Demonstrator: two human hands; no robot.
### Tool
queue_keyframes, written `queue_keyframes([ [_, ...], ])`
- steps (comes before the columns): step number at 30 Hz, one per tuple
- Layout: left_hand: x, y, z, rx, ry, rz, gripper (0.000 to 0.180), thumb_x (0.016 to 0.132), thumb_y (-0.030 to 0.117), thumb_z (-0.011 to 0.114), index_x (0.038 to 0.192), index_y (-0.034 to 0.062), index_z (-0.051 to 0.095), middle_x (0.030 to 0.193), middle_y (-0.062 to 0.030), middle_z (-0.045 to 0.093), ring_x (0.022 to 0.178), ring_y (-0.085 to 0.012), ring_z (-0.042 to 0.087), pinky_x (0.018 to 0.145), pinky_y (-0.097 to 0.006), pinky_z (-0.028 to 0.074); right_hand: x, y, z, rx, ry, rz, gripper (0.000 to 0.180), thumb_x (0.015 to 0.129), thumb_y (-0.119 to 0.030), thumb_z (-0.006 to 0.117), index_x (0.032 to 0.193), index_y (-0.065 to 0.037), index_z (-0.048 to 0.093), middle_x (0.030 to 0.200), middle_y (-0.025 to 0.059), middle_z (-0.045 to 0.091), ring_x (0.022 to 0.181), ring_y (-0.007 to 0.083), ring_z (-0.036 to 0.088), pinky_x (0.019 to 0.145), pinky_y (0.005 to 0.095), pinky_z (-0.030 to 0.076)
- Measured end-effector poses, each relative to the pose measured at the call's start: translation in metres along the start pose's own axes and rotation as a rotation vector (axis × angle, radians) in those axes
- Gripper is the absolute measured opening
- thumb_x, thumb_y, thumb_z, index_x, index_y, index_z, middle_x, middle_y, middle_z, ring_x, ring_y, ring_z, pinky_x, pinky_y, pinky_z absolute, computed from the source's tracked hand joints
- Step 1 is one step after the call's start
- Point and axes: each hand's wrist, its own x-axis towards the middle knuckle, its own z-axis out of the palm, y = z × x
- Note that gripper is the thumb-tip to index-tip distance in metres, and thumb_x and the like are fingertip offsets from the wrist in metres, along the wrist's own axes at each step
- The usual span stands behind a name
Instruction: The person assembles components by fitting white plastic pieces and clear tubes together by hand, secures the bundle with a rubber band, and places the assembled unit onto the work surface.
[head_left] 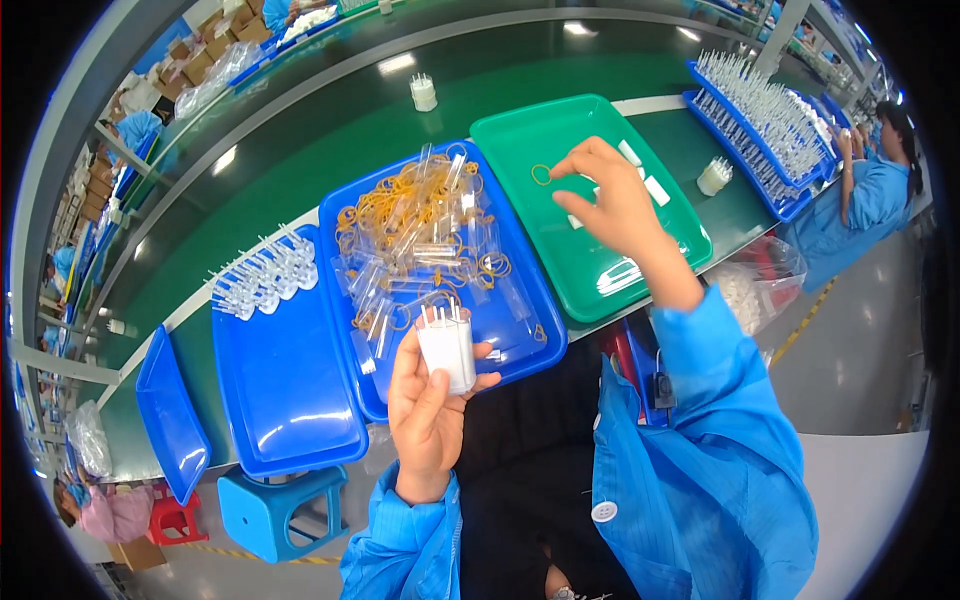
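My left hand (428, 420) grips a bundle of white plastic pieces (447, 352) with thin prongs pointing up, above the near edge of a blue tray (543, 312). In that tray lie a heap of yellowish rubber bands (385, 215) and many clear plastic tubes (435, 250). My right hand (618, 205) hovers over a green tray (545, 240), thumb and index finger apart. A single rubber band (536, 171) shows just left of its fingertips, apparently on the tray. Several small white pieces (657, 191) lie around that hand, partly covered by it.
Left of these, another blue tray (290, 395) carries white pronged parts (265, 275) at its far end. White bundles (423, 94) stand on the green belt (300, 190). Stacked blue trays (700, 108) of pronged parts sit far right, near a co-worker in blue (850, 225). A blue stool (250, 515) stands lower left.
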Motion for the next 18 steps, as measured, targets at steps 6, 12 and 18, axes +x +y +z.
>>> queue_keyframes([
  [6, 0.003, 0.000, 0.003, 0.069, -0.036, -0.004, 0.050, 0.093, 0.012, 0.056, 0.136, 0.0024, 0.033, 0.129, -0.0197, 0.051, 0.112, -0.0311, 0.058, 0.081, -0.039, 0.056, 0.022, 0.080, 0.065, -0.367, -0.100, 0.027, 0.017, 0.070, -0.010, 0.070, 0.085, -0.002, 0.066, 0.096, 0.0184, 0.057, 0.092, 0.0349, 0.056, 0.082, 0.0420, 0.047],
  [12, -0.002, 0.005, -0.007, 0.140, 0.024, 0.037, 0.046, 0.094, 0.015, 0.055, 0.134, 0.0011, 0.037, 0.123, -0.0179, 0.055, 0.108, -0.0297, 0.060, 0.076, -0.035, 0.057, 0.020, 0.059, 0.067, -0.105, -0.003, 0.063, 0.008, 0.077, -0.002, 0.063, 0.074, -0.001, 0.055, 0.083, 0.0141, 0.058, 0.073, 0.0307, 0.060, 0.062, 0.0388, 0.049],
  [18, -0.005, 0.001, -0.007, 0.089, 0.028, 0.023, 0.045, 0.097, 0.016, 0.052, 0.136, -0.0004, 0.038, 0.127, -0.0179, 0.053, 0.110, -0.0288, 0.059, 0.080, -0.035, 0.055, -0.002, -0.010, 0.044, 1.265, -0.247, 0.717, 0.011, 0.094, -0.008, 0.050, 0.086, -0.001, 0.055, 0.101, 0.0125, 0.066, 0.075, 0.0172, 0.067, 0.055, 0.0240, 0.049],
])
